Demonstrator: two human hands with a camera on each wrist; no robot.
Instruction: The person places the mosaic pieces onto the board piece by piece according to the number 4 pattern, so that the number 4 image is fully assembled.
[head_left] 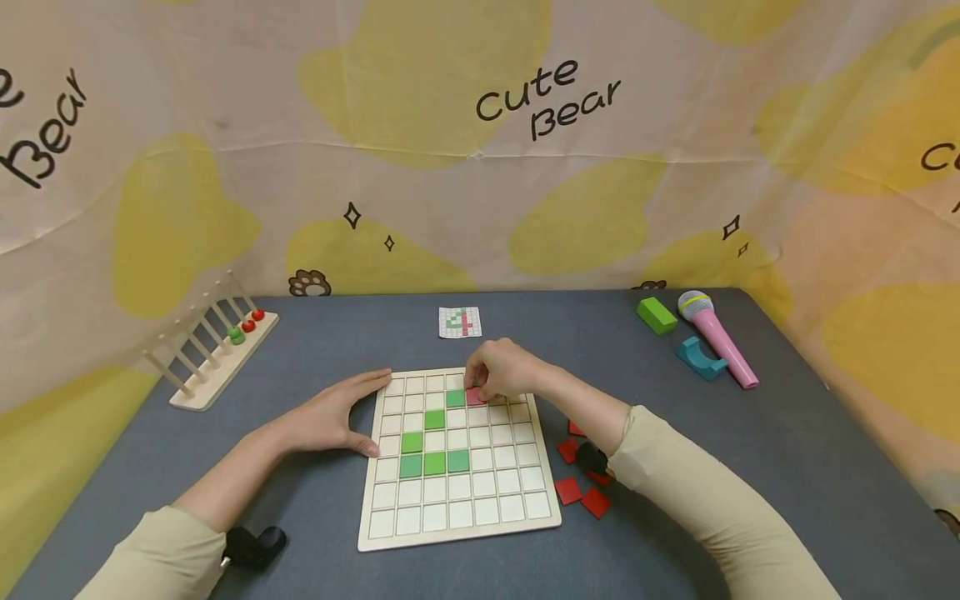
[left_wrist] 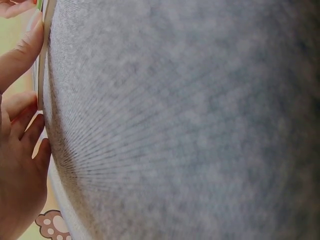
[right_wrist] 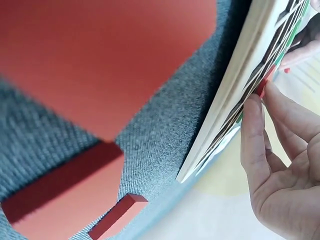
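Observation:
A wooden grid board [head_left: 458,533] lies on the grey table in the head view, with several green tiles [head_left: 434,463] set in its cells. My right hand [head_left: 501,372] pinches a red tile [head_left: 476,397] over a cell in the second row, beside a green tile [head_left: 455,398]. In the right wrist view the fingertips [right_wrist: 252,112] press the red tile [right_wrist: 263,86] against the board edge [right_wrist: 227,95]. My left hand [head_left: 339,412] lies flat on the table, its fingers against the board's left edge [left_wrist: 44,60].
Loose red tiles [head_left: 581,492] lie right of the board, under my right forearm. A small pattern card [head_left: 460,322] sits behind the board. A peg rack [head_left: 210,350] stands at the left; a green block [head_left: 656,315], pink toy microphone [head_left: 716,336] and teal holder [head_left: 701,357] at the right.

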